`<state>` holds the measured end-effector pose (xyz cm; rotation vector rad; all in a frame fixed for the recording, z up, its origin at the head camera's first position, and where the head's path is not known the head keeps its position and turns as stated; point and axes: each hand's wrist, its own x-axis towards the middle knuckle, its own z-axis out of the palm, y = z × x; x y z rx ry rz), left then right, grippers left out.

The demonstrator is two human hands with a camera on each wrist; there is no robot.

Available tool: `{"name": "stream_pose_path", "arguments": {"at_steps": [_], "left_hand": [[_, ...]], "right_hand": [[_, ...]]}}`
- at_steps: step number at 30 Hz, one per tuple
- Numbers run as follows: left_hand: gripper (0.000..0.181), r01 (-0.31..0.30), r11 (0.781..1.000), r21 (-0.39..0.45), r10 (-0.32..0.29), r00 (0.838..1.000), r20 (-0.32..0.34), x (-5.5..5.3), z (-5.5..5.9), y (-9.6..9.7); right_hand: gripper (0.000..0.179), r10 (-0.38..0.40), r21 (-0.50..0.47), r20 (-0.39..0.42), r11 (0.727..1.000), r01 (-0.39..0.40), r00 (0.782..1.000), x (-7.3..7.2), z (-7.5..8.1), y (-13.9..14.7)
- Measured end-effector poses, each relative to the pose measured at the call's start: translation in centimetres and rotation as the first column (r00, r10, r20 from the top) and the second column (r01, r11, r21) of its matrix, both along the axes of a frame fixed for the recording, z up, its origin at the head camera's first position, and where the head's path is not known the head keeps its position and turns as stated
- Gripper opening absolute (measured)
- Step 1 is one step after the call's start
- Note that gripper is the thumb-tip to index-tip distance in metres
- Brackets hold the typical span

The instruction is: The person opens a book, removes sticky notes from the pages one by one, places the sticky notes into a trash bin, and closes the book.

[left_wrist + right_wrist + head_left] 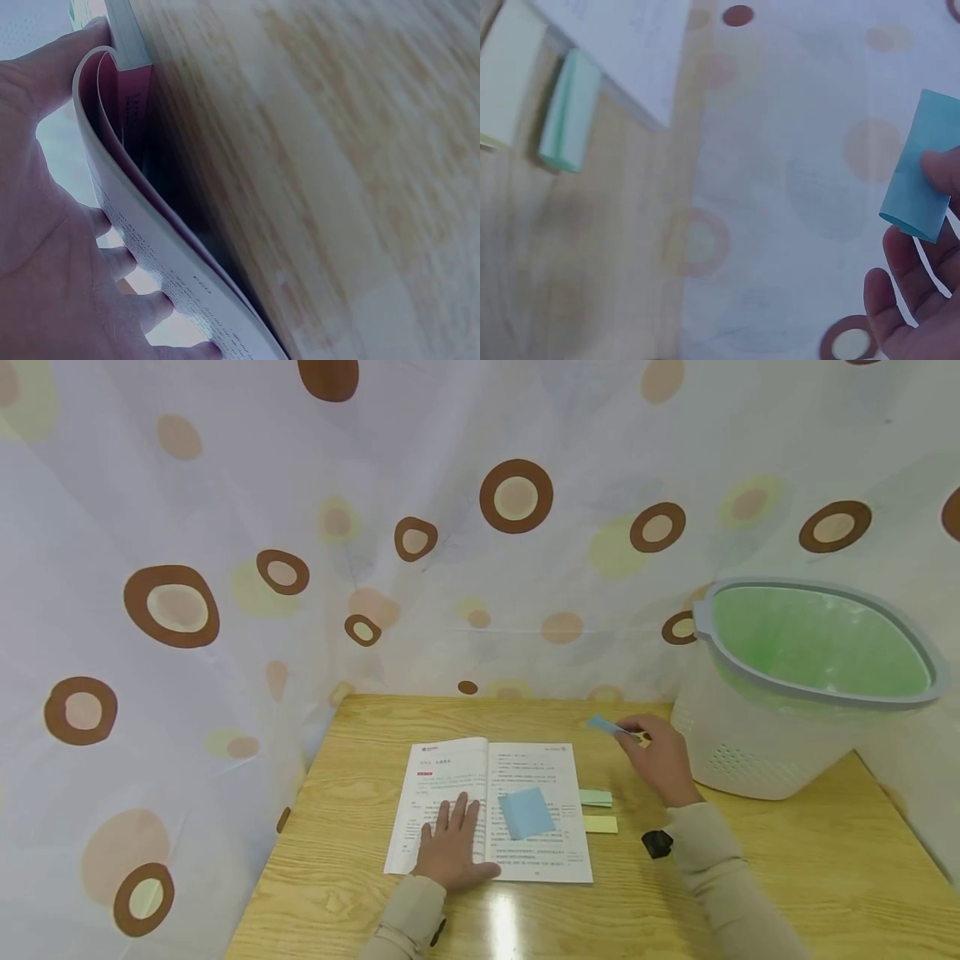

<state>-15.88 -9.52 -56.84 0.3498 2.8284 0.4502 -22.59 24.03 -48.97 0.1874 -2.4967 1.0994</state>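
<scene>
An open book [438, 777] lies on the wooden table, with printed text on both pages. My left hand [452, 847] rests with spread, straight fingers on the lower left page near the fold. In the left wrist view the book's pages [176, 255] bow up at their lower edge. A square blue sticky note [528, 814] lies on the right page. Green [596, 797] and yellow [602, 824] sticky notes stick out past the right edge. Raised beyond the book's right side, my right hand [660, 760] pinches a folded blue sticky note [922, 169] between thumb and fingers.
At the right of the table stands a white basket [738, 760] with a grey rim and green inside. A spotted curtain [450, 568] hangs along the table's back and left sides. Wooden tabletop [337, 760] shows left of the book.
</scene>
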Motion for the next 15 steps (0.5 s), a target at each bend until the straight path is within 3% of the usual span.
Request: {"name": "stream_pose_path", "arguments": {"at_steps": [8, 11, 15], "left_hand": [[0.106, -0.004, 1.000, 0.004, 0.004, 1.000, -0.001, 0.0, 0.0, 0.1], [0.106, -0.002, 1.000, 0.003, 0.002, 1.000, -0.010, 0.0, 0.0, 0.1], [0.105, 0.001, 1.000, 0.002, -0.001, 1.000, -0.013, 0.0, 0.0, 0.2]], "right_hand": [[0.012, -0.024, 0.005, -0.197, 1.000, 0.026, 0.980, 1.6, 5.1, -0.3], [0.012, -0.029, 0.000, -0.298, 1.000, 0.030, 0.954, 2.2, 7.2, -0.1], [0.013, -0.053, -0.036, -0.429, 0.998, 0.042, 0.902, 3.2, 10.0, 0.9]]}}
